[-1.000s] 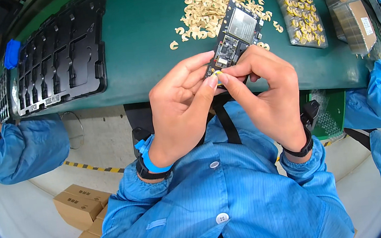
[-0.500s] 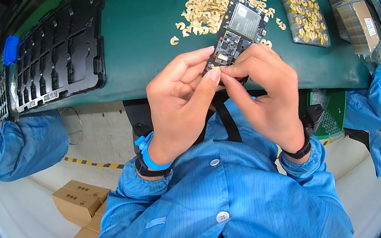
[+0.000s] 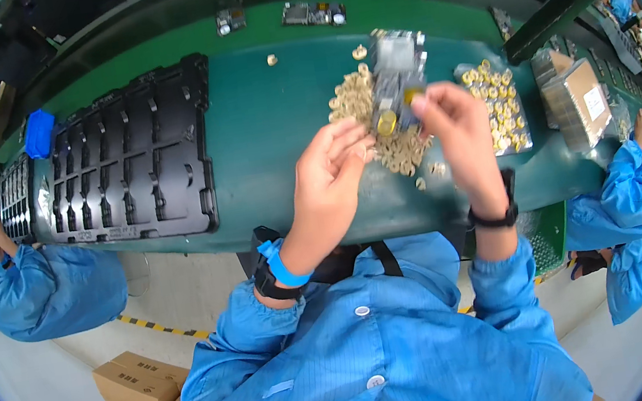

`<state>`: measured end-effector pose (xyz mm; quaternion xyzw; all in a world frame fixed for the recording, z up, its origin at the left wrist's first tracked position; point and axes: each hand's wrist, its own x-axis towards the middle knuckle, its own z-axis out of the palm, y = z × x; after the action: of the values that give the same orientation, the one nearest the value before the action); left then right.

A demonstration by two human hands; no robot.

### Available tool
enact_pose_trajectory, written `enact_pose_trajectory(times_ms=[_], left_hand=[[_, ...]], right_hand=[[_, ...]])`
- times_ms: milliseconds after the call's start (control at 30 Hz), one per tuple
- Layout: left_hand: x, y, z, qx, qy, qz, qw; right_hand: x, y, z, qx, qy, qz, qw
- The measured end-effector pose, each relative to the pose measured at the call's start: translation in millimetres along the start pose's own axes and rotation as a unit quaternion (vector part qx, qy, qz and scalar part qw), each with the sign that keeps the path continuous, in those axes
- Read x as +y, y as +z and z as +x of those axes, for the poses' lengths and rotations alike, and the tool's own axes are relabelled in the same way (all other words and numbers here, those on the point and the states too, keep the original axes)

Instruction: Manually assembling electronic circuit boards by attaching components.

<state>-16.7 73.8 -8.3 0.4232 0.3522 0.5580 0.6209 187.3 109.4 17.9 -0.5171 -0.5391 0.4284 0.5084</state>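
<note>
A dark circuit board (image 3: 397, 56) with a silver shield lies, somewhat blurred, over a pile of small tan C-shaped pieces (image 3: 353, 96). A round yellow-rimmed part (image 3: 387, 122) shows at its near end. To the right of the board, my right hand (image 3: 459, 122) pinches a small yellow part (image 3: 412, 95) between thumb and fingertips. My left hand (image 3: 334, 174) hovers by the pile's near left side, fingers loosely bent and thumb apart; I see nothing clearly held in it. A blue band and a black strap circle my left wrist.
A black moulded tray (image 3: 134, 158) stands at the left, with a blue box (image 3: 39, 133) beyond it. Right of the pile sits a clear tray of yellow-rimmed parts (image 3: 495, 108), then brown cartons (image 3: 575, 104). Two more boards (image 3: 312, 13) rest on the far ledge. Co-workers sit at both sides.
The board has gone from between my hands onto the pile, farther off. My hands have come apart, and my right now holds a small yellow part. The whole view has shifted.
</note>
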Motion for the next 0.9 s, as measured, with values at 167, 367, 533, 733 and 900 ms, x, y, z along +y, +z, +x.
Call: enact_pose_trajectory(times_ms=[167, 367, 533, 733, 900], left_hand=[[68.6, -7.3, 26.7, 0.001, 0.008, 0.153, 0.988], [84.9, -27.2, 67.8, 0.007, 0.030, 0.223, 0.974], [55.6, -48.0, 127.1, 0.100, 0.061, 0.239, 0.964], [-8.0, -51.8, 164.0, 0.069, -0.075, 0.214, 0.972], [-30.1, -23.2, 152.2, 0.064, -0.016, 0.081, 0.995]], right_hand=[[44.4, -63.6, 199.2, 0.029, 0.022, -0.178, 0.983], [106.1, -99.2, 261.2, 0.219, -0.044, -0.581, 0.783], [85.3, 34.8, 245.7, 0.033, -0.268, -0.427, 0.863], [86.9, 63.9, 255.9, -0.041, -0.180, -0.447, 0.875], [26.7, 49.5, 178.1, -0.055, -0.024, 0.007, 0.998]])
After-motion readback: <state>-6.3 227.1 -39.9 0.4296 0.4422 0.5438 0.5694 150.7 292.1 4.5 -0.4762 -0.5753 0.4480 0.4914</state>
